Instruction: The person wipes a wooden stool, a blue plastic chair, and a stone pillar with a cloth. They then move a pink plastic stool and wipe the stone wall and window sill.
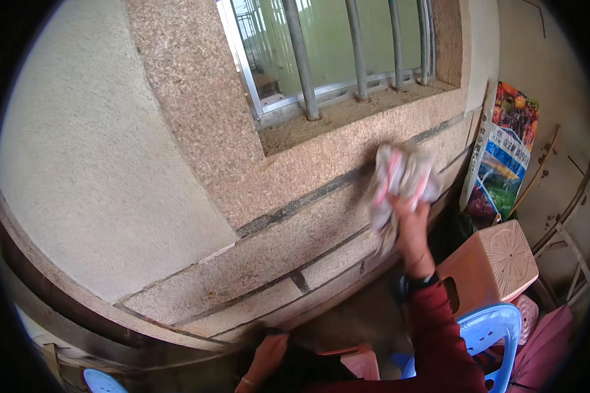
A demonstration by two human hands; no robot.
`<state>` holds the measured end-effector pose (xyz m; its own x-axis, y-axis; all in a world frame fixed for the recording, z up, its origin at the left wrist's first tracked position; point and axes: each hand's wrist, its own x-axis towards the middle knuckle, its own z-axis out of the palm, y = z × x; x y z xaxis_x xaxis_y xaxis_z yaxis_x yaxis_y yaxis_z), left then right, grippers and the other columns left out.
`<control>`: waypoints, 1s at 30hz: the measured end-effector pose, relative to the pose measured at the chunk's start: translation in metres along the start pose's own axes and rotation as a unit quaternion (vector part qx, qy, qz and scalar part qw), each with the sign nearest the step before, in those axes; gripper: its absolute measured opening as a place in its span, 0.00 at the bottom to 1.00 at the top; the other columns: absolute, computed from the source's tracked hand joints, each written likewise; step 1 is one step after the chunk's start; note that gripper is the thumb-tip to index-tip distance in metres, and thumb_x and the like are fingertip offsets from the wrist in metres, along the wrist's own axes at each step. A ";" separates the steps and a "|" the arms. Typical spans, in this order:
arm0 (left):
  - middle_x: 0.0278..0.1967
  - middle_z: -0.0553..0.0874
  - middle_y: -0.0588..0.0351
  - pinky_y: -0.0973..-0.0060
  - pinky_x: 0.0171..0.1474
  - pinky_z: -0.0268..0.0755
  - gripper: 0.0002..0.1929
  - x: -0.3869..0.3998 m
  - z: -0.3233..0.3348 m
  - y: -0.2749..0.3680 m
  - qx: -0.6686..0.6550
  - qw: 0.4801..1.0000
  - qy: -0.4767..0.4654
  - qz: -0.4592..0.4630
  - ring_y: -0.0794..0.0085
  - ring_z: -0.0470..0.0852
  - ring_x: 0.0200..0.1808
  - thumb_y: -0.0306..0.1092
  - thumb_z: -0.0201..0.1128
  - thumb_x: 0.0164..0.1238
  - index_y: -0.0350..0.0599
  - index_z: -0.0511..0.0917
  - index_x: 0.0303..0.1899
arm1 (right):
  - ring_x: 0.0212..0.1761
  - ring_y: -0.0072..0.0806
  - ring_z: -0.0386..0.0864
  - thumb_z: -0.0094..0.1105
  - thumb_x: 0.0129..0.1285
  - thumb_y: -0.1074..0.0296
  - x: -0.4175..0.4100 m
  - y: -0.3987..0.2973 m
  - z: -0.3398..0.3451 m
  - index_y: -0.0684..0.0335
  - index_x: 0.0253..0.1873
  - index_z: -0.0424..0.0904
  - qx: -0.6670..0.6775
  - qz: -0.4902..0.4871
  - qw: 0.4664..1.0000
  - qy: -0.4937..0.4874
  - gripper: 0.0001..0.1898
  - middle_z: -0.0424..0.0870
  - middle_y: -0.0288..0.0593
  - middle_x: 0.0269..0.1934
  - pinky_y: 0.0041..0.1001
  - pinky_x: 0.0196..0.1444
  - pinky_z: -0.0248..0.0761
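Note:
My right hand [413,231] grips a crumpled light cloth [403,179] with pink stripes, blurred by motion. The cloth is in front of the granite wall [255,270], just below the window ledge [344,115]; whether it touches the stone cannot be told. Low in the picture, my left hand [268,356] is bent near the foot of the wall, beside something black. Its fingers are partly hidden, so what it holds, if anything, is unclear. Metal bars [302,64] stand upright on the dusty ledge before a window pane [329,44].
To the right are a tan plastic stool [477,260], a blue plastic chair [509,319] and a printed sack [501,152] leaning on the wall. Wooden sticks [536,172] stand behind them. A pink stool [364,361] is low in front, and another blue seat [103,380] shows at bottom left.

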<state>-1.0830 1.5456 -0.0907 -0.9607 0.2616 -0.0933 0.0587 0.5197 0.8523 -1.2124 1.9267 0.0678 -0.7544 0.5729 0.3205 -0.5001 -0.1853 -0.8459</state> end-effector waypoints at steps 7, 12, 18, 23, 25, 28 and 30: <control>0.30 0.83 0.60 0.74 0.34 0.73 0.13 -0.089 -0.014 -0.069 -0.138 0.971 0.079 -0.178 0.74 0.79 0.30 0.40 0.58 0.72 0.40 0.82 0.46 | 0.55 0.42 0.78 0.64 0.58 0.70 0.065 -0.034 0.046 0.65 0.63 0.68 -0.401 -0.323 0.850 0.112 0.27 0.78 0.52 0.54 0.33 0.56 0.70; 0.28 0.83 0.57 0.77 0.38 0.75 0.13 -0.075 -0.013 -0.083 -0.168 0.947 0.075 -0.263 0.76 0.81 0.30 0.36 0.57 0.71 0.37 0.81 0.46 | 0.59 0.51 0.74 0.64 0.49 0.79 0.010 -0.012 0.073 0.65 0.66 0.67 -0.415 -0.413 0.810 -0.040 0.35 0.72 0.53 0.61 0.36 0.61 0.68; 0.29 0.85 0.56 0.76 0.37 0.75 0.12 -0.067 -0.007 -0.096 -0.137 0.964 0.051 -0.223 0.74 0.83 0.31 0.37 0.58 0.69 0.38 0.82 0.42 | 0.62 0.39 0.72 0.58 0.55 0.82 0.007 -0.017 0.051 0.62 0.65 0.70 -0.216 -0.362 0.906 -0.029 0.29 0.73 0.48 0.60 0.29 0.63 0.64; 0.37 0.85 0.46 0.63 0.45 0.76 0.10 -0.099 -0.001 -0.188 0.147 0.972 0.157 -0.099 0.52 0.84 0.42 0.38 0.61 0.65 0.44 0.83 0.39 | 0.64 0.45 0.70 0.64 0.56 0.76 0.029 0.033 0.033 0.61 0.70 0.63 -0.332 -0.311 0.875 0.168 0.35 0.70 0.54 0.62 0.32 0.65 0.63; 0.37 0.85 0.47 0.63 0.45 0.76 0.10 -0.102 -0.001 -0.209 0.160 0.972 0.162 -0.067 0.53 0.84 0.41 0.38 0.61 0.64 0.44 0.83 0.39 | 0.65 0.51 0.69 0.61 0.56 0.76 0.004 0.065 0.041 0.69 0.70 0.60 -0.412 -0.379 0.819 0.129 0.35 0.66 0.56 0.67 0.38 0.65 0.63; 0.35 0.83 0.54 0.74 0.43 0.74 0.13 -0.103 -0.005 -0.188 0.140 0.978 0.149 0.033 0.69 0.81 0.37 0.38 0.57 0.73 0.39 0.80 0.48 | 0.54 0.50 0.72 0.61 0.41 0.81 -0.059 0.085 0.066 0.69 0.67 0.64 -0.496 -0.364 0.787 0.043 0.40 0.66 0.55 0.67 0.39 0.52 0.66; 0.39 0.82 0.52 0.73 0.47 0.74 0.12 -0.099 -0.008 -0.185 0.112 0.986 0.119 -0.040 0.66 0.80 0.42 0.35 0.58 0.72 0.40 0.80 0.50 | 0.63 0.57 0.67 0.59 0.44 0.85 -0.094 0.100 0.075 0.72 0.66 0.63 -0.453 -0.322 0.831 -0.022 0.38 0.66 0.60 0.66 0.42 0.63 0.63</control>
<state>-1.0011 1.4172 -0.2353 -0.9996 0.0273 -0.0096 0.0124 0.7050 0.7091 -1.2237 1.7939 -0.0151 -0.4782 0.2868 0.8301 -0.2953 0.8376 -0.4596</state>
